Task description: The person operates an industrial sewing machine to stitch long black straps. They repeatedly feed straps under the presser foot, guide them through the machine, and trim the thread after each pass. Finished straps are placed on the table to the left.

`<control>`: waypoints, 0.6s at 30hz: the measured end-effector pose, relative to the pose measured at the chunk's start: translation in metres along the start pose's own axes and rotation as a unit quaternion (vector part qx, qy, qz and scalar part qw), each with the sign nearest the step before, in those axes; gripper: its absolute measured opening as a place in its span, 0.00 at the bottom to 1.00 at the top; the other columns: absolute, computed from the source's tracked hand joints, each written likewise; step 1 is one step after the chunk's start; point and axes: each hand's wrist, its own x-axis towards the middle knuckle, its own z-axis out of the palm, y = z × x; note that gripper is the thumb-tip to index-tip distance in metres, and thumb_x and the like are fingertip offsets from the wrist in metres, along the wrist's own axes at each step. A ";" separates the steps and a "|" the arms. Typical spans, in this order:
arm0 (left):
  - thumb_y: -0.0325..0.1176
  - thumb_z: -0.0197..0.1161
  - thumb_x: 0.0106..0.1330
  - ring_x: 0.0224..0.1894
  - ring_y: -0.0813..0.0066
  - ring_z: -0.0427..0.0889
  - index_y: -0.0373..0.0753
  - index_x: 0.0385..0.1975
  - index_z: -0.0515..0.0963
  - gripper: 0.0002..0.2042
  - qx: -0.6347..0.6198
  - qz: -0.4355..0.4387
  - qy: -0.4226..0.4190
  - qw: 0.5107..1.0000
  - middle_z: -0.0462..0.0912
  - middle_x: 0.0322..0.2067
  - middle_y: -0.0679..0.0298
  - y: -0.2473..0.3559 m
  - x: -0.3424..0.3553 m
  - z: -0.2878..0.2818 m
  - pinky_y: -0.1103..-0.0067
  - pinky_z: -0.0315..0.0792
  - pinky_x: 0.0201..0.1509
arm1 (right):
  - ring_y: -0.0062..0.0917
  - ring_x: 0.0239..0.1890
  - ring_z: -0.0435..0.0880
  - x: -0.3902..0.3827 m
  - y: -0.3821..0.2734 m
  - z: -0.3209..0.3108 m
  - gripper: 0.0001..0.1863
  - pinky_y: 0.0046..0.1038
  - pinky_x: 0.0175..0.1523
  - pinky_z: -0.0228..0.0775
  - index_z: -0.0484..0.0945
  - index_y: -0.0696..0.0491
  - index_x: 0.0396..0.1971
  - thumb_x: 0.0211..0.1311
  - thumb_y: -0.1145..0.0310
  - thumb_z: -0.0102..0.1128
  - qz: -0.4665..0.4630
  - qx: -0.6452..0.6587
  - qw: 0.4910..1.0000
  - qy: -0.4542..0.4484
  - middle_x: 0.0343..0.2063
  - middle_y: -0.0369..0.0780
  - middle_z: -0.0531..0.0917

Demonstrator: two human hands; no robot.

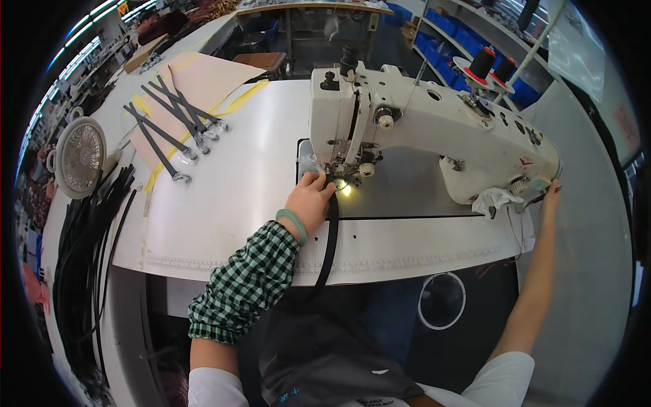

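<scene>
My left hand is closed on a black strap beside the needle of a white sewing machine. Its fingertips press the strap close to the presser foot, where a small lamp lights the plate. From there the strap hangs over the table's front edge towards my lap. A clear plastic piece shows just beyond my fingers. My right hand reaches to the far right end of the machine, with bent fingers on the handwheel, which is mostly hidden.
Several grey straps with plastic-wrapped ends lie at the left on the white table. A bundle of black straps hangs near a round white basket. White cloth sits under the machine's right end; thread spools stand behind.
</scene>
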 end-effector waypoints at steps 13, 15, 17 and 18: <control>0.21 0.56 0.43 0.46 0.60 0.69 0.34 0.36 0.74 0.16 -0.011 0.004 0.011 1.000 0.72 0.43 0.53 -0.001 0.004 -0.002 0.74 0.66 0.50 | 0.24 0.23 0.74 0.049 -0.018 -0.017 0.23 0.24 0.26 0.64 0.69 0.58 0.35 0.61 0.51 0.38 -0.040 -0.274 0.960 -0.045 0.25 0.41 0.75; 0.20 0.55 0.42 0.46 0.61 0.69 0.34 0.36 0.74 0.16 0.001 -0.016 0.005 1.000 0.72 0.43 0.54 -0.001 -0.003 -0.004 0.74 0.68 0.49 | 0.26 0.29 0.74 0.010 0.002 0.024 0.25 0.25 0.33 0.64 0.69 0.59 0.36 0.61 0.50 0.38 -0.070 -0.174 0.980 0.060 0.28 0.42 0.75; 0.20 0.55 0.42 0.46 0.61 0.69 0.35 0.36 0.74 0.16 0.003 -0.022 0.009 1.000 0.72 0.43 0.54 -0.004 -0.007 -0.004 0.74 0.68 0.49 | 0.28 0.34 0.74 -0.012 -0.002 0.042 0.26 0.26 0.39 0.64 0.69 0.60 0.38 0.60 0.49 0.38 -0.051 -0.082 0.991 0.092 0.32 0.44 0.75; 0.20 0.55 0.43 0.46 0.61 0.69 0.35 0.36 0.74 0.16 0.010 -0.025 0.003 1.000 0.72 0.43 0.54 -0.004 -0.009 -0.005 0.74 0.68 0.49 | 0.29 0.36 0.73 -0.014 -0.009 0.042 0.27 0.27 0.42 0.63 0.68 0.61 0.40 0.60 0.49 0.38 -0.016 -0.042 0.997 0.066 0.33 0.44 0.75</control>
